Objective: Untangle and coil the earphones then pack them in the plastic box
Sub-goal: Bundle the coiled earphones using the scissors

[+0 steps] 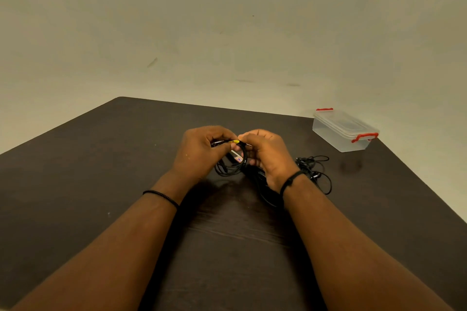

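Over the middle of the dark table, both hands hold a coil of black earphone cable [231, 168]. My left hand [199, 153] grips the coil from the left, fingers curled round it. My right hand [265, 154] pinches the cable near a small yellow piece at the top of the coil. A loose tangle of black earphone cables [314, 171] lies on the table just right of my right wrist. The clear plastic box [345, 130] with red clips stands at the far right, its lid on.
The dark wooden table [126, 171] has its far edge against a plain pale wall. Its right edge runs diagonally behind the box. Black bands sit on both wrists.
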